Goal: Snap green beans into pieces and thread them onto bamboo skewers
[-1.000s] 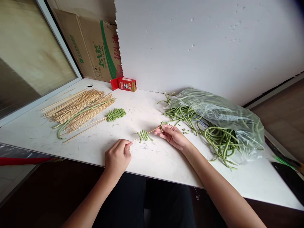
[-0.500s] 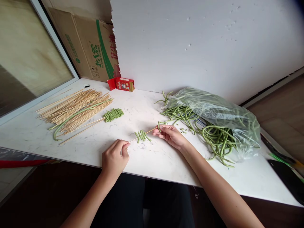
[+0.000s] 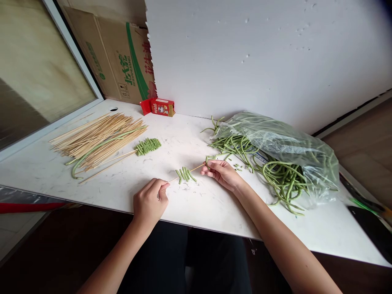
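Several short green bean pieces sit side by side on a thin wooden skewer above the white table. My left hand is closed around the skewer's near end. At its other end my right hand pinches a green bean, bent over at the fingertips where the skewer's tip is hidden. Left of them lies a finished-looking skewer of tightly packed bean pieces, beside a heap of bare skewers with a long bean across it.
A clear plastic bag spills long green beans on the right, with small bean scraps beside it. At the back stand a small red box and a cardboard carton. A black object lies at the right edge.
The view has shifted slightly, so everything appears a little to the right. Both hands keep nearly the same hold on the skewer and the bean.
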The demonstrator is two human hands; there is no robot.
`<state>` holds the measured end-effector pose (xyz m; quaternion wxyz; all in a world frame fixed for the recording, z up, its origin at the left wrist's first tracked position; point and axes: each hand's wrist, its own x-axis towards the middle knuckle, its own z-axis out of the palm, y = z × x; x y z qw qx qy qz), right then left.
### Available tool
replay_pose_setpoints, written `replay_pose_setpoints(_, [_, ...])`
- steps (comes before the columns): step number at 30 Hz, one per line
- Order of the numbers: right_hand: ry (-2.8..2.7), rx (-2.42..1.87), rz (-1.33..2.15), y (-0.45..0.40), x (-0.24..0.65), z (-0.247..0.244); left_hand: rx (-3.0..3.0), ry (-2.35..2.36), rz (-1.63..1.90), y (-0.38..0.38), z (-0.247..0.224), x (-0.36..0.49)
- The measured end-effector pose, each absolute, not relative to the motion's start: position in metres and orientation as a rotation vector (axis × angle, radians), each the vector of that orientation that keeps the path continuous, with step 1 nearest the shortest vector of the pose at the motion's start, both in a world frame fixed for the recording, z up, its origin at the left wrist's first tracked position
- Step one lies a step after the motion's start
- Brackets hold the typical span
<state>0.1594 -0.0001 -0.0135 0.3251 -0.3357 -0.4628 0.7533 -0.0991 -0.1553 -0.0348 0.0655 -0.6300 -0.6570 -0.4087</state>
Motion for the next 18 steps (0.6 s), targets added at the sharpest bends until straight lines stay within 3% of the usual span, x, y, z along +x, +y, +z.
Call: replay_pose_setpoints(18, [-1.316,-0.995,1.794,-0.0014,0.1568,-0.0154,-1.897,-2.006,-1.196,-0.1558,-0.0339,-0.0996])
